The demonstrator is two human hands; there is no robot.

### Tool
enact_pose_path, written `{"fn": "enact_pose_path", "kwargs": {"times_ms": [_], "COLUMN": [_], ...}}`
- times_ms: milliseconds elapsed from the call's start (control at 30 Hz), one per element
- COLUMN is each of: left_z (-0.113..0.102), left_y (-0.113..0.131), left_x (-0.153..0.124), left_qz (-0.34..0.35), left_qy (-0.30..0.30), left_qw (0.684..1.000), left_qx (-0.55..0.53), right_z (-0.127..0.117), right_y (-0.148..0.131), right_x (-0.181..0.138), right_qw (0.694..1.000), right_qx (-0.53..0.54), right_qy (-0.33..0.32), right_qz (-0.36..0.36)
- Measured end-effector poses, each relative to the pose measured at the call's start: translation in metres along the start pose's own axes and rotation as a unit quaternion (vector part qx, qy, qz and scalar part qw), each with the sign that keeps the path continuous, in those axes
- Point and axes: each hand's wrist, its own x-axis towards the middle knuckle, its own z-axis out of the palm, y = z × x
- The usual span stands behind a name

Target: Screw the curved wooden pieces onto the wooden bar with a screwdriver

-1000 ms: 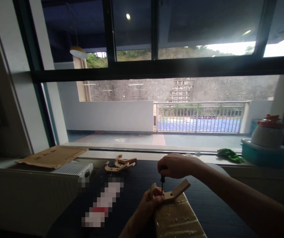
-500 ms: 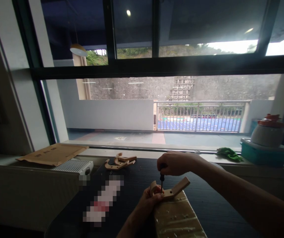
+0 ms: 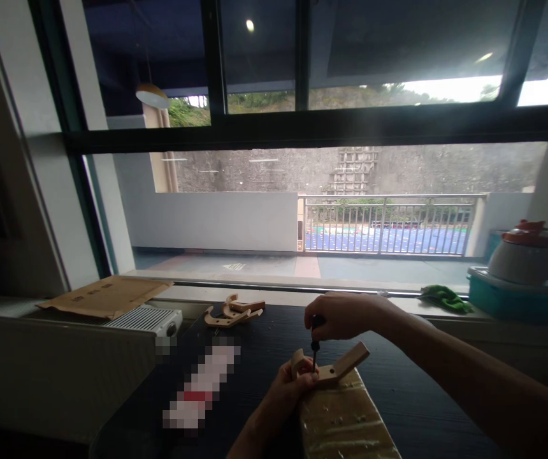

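My right hand is closed round the handle of a screwdriver, held upright with its shaft pointing down. The tip meets a pale wooden hook near its curved end; my fingers hide the exact contact. My left hand grips that curved end, thumb beside the screwdriver tip. Under the hook lies a brown board or block wrapped in clear film, with several small marks or bits on top. A dark hole shows in the hook's middle.
Several more wooden hooks lie at the back of the dark table. A blurred-out strip is at the left. On the sill are a brown envelope, a green cloth and a teal box under a white jug.
The view has shifted very slightly. Both hands, the screwdriver and the hook keep the same positions relative to each other.
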Motion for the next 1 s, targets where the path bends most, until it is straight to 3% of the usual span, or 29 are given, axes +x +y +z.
{"fn": "enact_pose_path", "kwargs": {"times_ms": [400, 700, 1000], "left_z": [-0.007, -0.005, -0.008], "left_y": [-0.008, -0.004, -0.009], "left_x": [-0.001, -0.002, 0.001], "left_qz": [-0.001, 0.011, 0.012], "left_qy": [-0.017, -0.037, -0.03], "left_qw": [1.0, 0.999, 0.999], "left_qx": [-0.017, -0.007, -0.005], "right_z": [0.011, -0.002, 0.006], "right_y": [0.001, -0.001, -0.001], "right_x": [0.003, -0.003, 0.0], "right_qw": [0.999, 0.999, 0.998], "right_qx": [-0.018, -0.017, -0.041], "right_qy": [0.029, 0.022, 0.043], "right_qz": [0.018, 0.015, 0.009]}}
